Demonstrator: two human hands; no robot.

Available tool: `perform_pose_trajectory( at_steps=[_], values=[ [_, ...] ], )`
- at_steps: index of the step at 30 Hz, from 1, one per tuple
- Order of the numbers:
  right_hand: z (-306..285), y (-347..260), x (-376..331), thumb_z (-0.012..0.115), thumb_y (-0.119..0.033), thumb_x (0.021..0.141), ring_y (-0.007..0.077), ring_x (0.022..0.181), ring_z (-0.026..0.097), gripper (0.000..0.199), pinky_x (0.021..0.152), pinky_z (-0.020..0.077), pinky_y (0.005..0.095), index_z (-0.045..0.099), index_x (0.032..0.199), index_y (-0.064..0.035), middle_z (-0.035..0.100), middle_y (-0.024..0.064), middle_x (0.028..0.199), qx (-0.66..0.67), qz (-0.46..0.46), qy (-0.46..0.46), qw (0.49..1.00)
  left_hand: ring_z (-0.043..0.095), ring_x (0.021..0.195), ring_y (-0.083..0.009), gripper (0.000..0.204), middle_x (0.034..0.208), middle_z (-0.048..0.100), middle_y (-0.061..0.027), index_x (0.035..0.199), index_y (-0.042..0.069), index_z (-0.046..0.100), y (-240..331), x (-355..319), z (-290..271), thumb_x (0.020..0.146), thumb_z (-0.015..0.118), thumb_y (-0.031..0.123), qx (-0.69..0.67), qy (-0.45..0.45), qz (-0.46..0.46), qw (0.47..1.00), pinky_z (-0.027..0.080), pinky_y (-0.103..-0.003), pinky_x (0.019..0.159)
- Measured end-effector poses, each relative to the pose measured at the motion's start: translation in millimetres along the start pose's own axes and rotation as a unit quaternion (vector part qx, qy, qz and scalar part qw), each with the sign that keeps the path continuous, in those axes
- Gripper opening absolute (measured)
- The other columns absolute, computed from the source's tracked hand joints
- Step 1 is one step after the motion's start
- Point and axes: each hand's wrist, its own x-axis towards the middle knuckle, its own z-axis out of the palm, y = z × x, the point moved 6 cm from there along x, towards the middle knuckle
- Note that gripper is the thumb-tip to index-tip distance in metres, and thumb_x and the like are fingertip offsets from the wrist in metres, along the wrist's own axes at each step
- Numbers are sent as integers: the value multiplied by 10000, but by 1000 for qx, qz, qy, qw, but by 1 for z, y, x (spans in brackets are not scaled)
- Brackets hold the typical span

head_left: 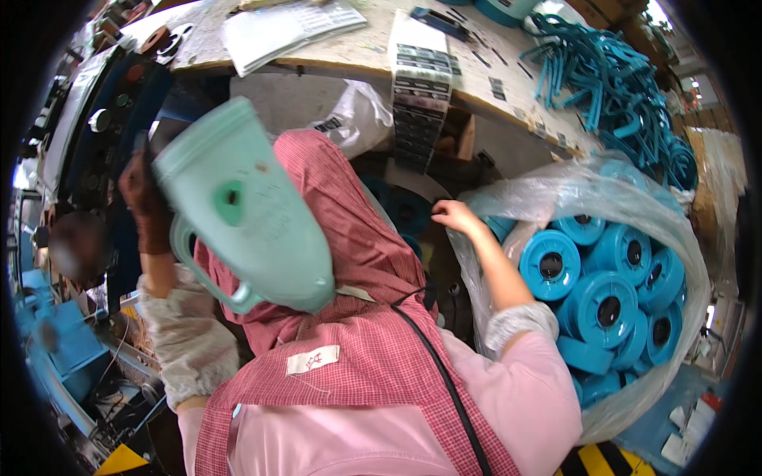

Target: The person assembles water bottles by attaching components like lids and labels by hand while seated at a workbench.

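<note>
A mint-green plastic jug-shaped piece [262,214] with a loop handle is held up, tilted, in front of my chest. Its wide end points to the upper left, and a darker green round spot with a small hole marks its side. My left hand [145,194], in a dark brown glove, grips it by the wide end; some fingers are hidden. My bare right hand [456,216] is away from it, fingers curled together, beside the clear plastic bag [516,194]. Whether anything small is between those fingers I cannot make out. Blue plastic reels [607,309] with dark centres fill the bag.
Across the front runs a worn workbench [317,51] bearing a stack of white sheets [286,32], a hanging strip of labels [421,95] and a heap of blue straps [619,95]. A dark machine with knobs [99,119] stands at the left. Yellow-black floor marking [603,460] shows below.
</note>
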Motion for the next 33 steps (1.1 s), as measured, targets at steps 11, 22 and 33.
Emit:
perform_pose_trajectory(
  at_steps=[11, 22, 33],
  values=[
    [198, -27, 236, 454, -167, 845, 332, 1363, 127, 460, 1005, 275, 578, 414, 1303, -166, 152, 87, 1480, -278, -106, -116, 948, 601, 792, -165, 381, 823, 642, -110, 1094, -44, 575, 69, 8, 14, 965, 410, 274, -241, 67, -267, 931, 474, -283, 755],
    [86, -12, 175, 674, -354, 759, 297, 1162, 471, 623, 983, 363, 370, 485, 1238, -2, 525, 175, 1228, 3, -55, -167, 984, 512, 1120, -256, 576, 1208, 516, -183, 1304, -26, 397, 53, 26, 29, 884, 472, 361, -316, -36, -318, 893, 356, -383, 1007],
    [-172, -362, 120, 522, -312, 885, 85, 536, 506, 316, 481, 421, 208, 596, 941, -10, 575, 44, 706, 392, -107, -200, 892, 188, 1355, -298, 860, 1489, 147, -124, 1447, 133, 121, 88, 33, 28, 801, 656, 325, -396, -141, -180, 889, 201, -430, 1091]
  ],
)
